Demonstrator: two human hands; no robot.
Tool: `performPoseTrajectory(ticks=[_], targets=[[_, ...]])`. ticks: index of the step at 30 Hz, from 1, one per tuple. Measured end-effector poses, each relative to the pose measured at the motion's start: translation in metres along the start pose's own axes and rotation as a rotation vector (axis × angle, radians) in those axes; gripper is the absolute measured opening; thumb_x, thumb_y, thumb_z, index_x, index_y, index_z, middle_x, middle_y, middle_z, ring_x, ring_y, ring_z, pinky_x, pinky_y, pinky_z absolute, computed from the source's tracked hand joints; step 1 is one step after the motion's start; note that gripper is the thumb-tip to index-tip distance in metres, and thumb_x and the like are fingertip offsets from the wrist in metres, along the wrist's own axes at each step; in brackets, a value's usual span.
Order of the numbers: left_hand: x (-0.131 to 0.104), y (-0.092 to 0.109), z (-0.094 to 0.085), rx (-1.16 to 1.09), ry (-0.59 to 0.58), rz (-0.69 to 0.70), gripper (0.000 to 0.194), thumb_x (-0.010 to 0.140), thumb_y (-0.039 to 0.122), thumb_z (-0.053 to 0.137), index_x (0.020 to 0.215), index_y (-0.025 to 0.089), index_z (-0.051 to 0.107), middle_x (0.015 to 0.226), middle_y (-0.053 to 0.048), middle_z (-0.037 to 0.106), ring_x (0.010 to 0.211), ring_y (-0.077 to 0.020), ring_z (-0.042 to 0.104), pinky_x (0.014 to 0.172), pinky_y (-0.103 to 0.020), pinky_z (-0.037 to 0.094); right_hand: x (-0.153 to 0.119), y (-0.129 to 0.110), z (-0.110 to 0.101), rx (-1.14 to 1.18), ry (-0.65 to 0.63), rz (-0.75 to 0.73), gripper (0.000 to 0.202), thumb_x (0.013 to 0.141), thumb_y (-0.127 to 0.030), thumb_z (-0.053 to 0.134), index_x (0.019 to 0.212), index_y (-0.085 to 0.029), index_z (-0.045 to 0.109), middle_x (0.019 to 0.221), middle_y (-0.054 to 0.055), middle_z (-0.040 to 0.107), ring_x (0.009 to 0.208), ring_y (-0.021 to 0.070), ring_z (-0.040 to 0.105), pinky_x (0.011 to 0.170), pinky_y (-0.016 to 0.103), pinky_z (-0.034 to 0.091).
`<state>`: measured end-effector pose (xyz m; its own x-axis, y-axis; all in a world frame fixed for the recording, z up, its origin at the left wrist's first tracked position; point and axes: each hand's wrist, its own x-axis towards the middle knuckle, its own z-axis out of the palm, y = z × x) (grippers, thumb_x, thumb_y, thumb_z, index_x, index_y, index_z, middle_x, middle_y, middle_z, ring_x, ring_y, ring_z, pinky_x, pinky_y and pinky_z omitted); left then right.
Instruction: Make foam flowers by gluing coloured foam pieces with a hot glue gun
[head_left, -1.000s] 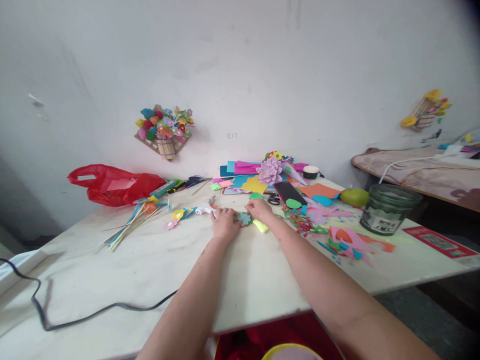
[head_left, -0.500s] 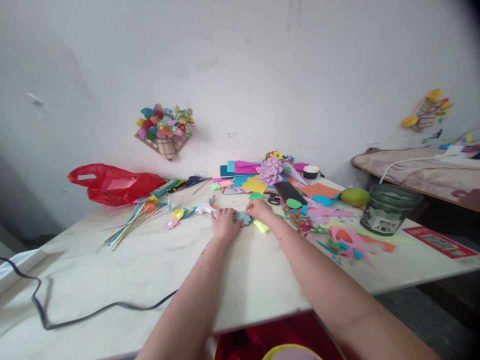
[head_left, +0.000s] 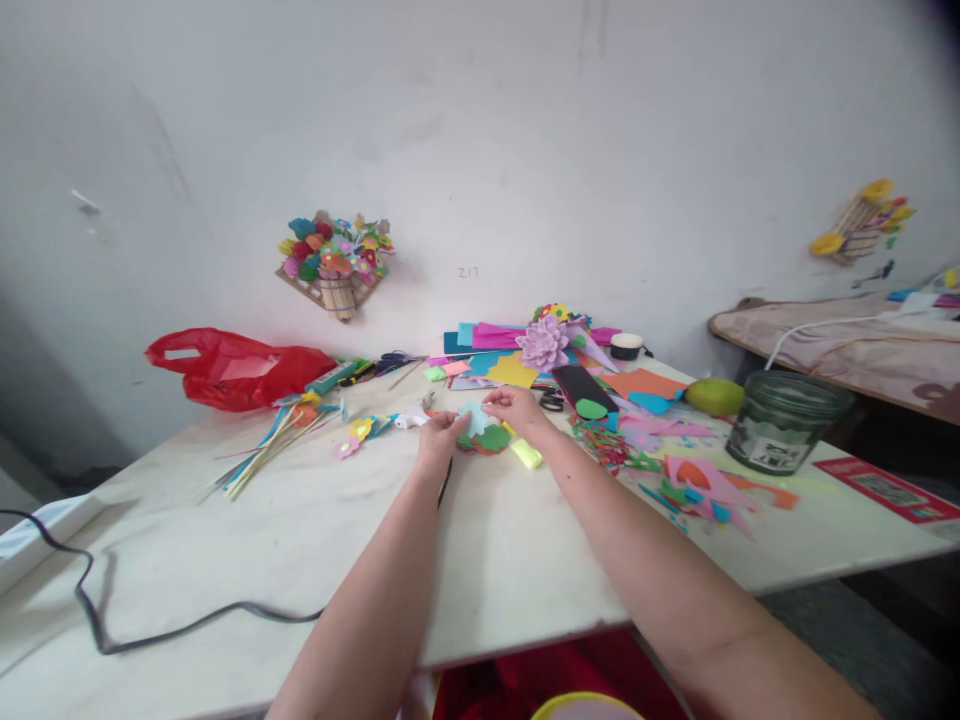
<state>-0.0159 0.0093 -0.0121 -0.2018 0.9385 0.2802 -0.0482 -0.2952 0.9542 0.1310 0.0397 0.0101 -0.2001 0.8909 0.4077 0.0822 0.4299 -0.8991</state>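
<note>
A light blue flower cutout (head_left: 473,419) is held up off the table between my two hands. My left hand (head_left: 438,442) pinches its left edge between thumb and fingers. At its upper right edge, the fingertips of my right hand (head_left: 517,408) are closed. Below it lies a green scalloped cutout (head_left: 493,439), with an orange edge (head_left: 487,452) showing beneath. A yellow folded piece (head_left: 527,455) rests under my right wrist. Just beyond my left hand is a white glue gun (head_left: 409,419), partly hidden, with a black cord by the wrist.
Left of my hands lie small paper flowers (head_left: 360,430), a bundle of stems (head_left: 274,450) and a red plastic bag (head_left: 225,370). To the right are black scissors (head_left: 552,400), coloured scraps (head_left: 705,485), a green-yellow fruit (head_left: 714,397) and a green glass jar (head_left: 784,425).
The light blue flower has been raised from the table, uncovering the green and orange cutouts. My left hand has gone from lying flat to pinching. My right hand has moved slightly left.
</note>
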Motion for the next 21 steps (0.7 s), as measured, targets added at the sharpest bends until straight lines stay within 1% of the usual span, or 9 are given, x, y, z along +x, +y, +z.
performPoseTrajectory(ticks=[2, 5, 7, 9, 12, 15, 17, 21], targets=[[0.0, 0.0, -0.001, -0.027, -0.02, 0.032, 0.029, 0.054, 0.039, 0.066, 0.055, 0.014, 0.051, 0.045, 0.005, 0.047, 0.044, -0.0059, 0.041, 0.046, -0.019, 0.032, -0.001, -0.001, -0.001, -0.014, 0.008, 0.004, 0.019, 0.064, -0.031, 0.056, 0.071, -0.013, 0.057, 0.057, -0.001, 0.057, 0.042, 0.0049, 0.042, 0.042, 0.017, 0.034], [0.0, 0.003, -0.003, -0.032, 0.025, 0.069, 0.028, 0.057, 0.038, 0.064, 0.057, 0.014, 0.05, 0.047, 0.006, 0.047, 0.045, -0.0051, 0.042, 0.047, -0.018, 0.032, -0.001, 0.0, -0.004, -0.059, 0.052, 0.045, 0.028, 0.072, -0.038, 0.047, 0.069, -0.013, 0.056, 0.055, 0.001, 0.057, 0.039, 0.0043, 0.039, 0.038, 0.016, 0.03], [-0.001, 0.005, -0.004, -0.03, 0.047, 0.043, 0.028, 0.058, 0.039, 0.064, 0.06, 0.014, 0.05, 0.05, 0.005, 0.05, 0.047, -0.0058, 0.046, 0.049, -0.018, 0.035, -0.001, 0.001, -0.005, -0.071, 0.074, 0.072, 0.033, 0.074, -0.043, 0.043, 0.067, -0.013, 0.055, 0.051, 0.0, 0.054, 0.037, 0.0045, 0.038, 0.037, 0.016, 0.029], [-0.002, 0.008, -0.003, -0.049, 0.05, -0.012, 0.03, 0.056, 0.039, 0.065, 0.064, 0.015, 0.05, 0.051, 0.004, 0.052, 0.049, -0.0078, 0.051, 0.049, -0.019, 0.037, -0.002, 0.001, -0.006, -0.08, 0.075, 0.077, 0.037, 0.075, -0.045, 0.042, 0.063, -0.013, 0.054, 0.047, 0.0, 0.052, 0.036, 0.0048, 0.038, 0.036, 0.016, 0.029], [-0.004, 0.012, -0.001, -0.103, 0.033, -0.07, 0.034, 0.053, 0.039, 0.067, 0.07, 0.015, 0.049, 0.051, 0.004, 0.054, 0.05, -0.0116, 0.056, 0.047, -0.02, 0.04, -0.003, 0.001, -0.006, -0.117, 0.049, 0.068, 0.032, 0.07, -0.042, 0.05, 0.056, -0.013, 0.053, 0.045, -0.001, 0.051, 0.037, 0.0047, 0.038, 0.038, 0.016, 0.03], [-0.005, 0.014, 0.0, -0.148, 0.029, -0.08, 0.037, 0.052, 0.037, 0.068, 0.073, 0.015, 0.049, 0.052, 0.003, 0.055, 0.053, -0.0138, 0.059, 0.049, -0.022, 0.043, -0.002, 0.002, -0.005, -0.115, 0.023, 0.087, 0.021, 0.064, -0.034, 0.059, 0.061, -0.013, 0.055, 0.05, -0.001, 0.055, 0.04, 0.0048, 0.041, 0.039, 0.016, 0.032], [-0.006, 0.015, 0.0, -0.175, 0.027, -0.085, 0.037, 0.051, 0.035, 0.069, 0.074, 0.014, 0.049, 0.053, 0.003, 0.056, 0.056, -0.0143, 0.061, 0.052, -0.022, 0.045, -0.002, 0.003, -0.005, -0.099, 0.013, 0.095, 0.019, 0.066, -0.032, 0.056, 0.065, -0.013, 0.057, 0.054, 0.0, 0.057, 0.04, 0.0047, 0.042, 0.038, 0.015, 0.032], [-0.007, 0.015, 0.0, -0.205, 0.006, -0.106, 0.036, 0.051, 0.033, 0.07, 0.074, 0.014, 0.049, 0.053, 0.003, 0.056, 0.058, -0.0136, 0.061, 0.055, -0.023, 0.047, -0.003, 0.001, -0.005, -0.061, 0.022, 0.084, 0.032, 0.075, -0.041, 0.044, 0.065, -0.013, 0.056, 0.051, -0.001, 0.053, 0.037, 0.0044, 0.04, 0.035, 0.015, 0.03]])
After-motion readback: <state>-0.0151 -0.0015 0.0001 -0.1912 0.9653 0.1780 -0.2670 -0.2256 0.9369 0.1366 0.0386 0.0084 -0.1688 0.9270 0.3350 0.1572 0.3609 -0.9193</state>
